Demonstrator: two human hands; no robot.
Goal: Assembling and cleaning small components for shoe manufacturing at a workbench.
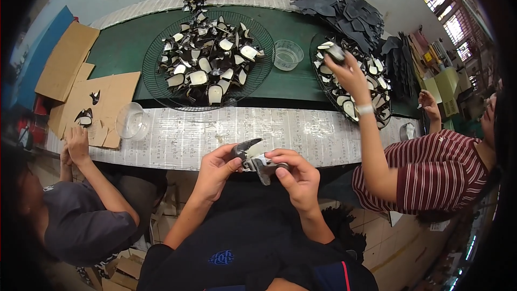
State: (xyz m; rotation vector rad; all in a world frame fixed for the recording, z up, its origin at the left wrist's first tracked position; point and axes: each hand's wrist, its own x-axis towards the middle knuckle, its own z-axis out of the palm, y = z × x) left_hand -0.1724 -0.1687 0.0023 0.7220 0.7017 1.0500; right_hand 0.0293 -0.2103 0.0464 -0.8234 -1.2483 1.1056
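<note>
Both of my hands hold a black shoe upper (pixel 262 171) with a cream lining, just off the table's near edge. My left hand (pixel 217 171) pinches its curved left end between thumb and fingers. On its other side, my right hand (pixel 299 177) grips the dark strap-like part, thumb below and fingers above. The fingers partly cover the piece, so its full shape is hidden. Beyond my hands, a round black wire basket (pixel 153 56) carries a heap of similar black-and-cream shoe uppers (pixel 204 63).
A clear bowl (pixel 288 55) stands right of the basket, another clear bowl (pixel 133 123) at the left. Cardboard (pixel 119 87) lies left. Dark cut pieces (pixel 344 13) are stacked far right. Co-workers sit left, right and across; the right one's hand (pixel 350 75) reaches over a second filled basket.
</note>
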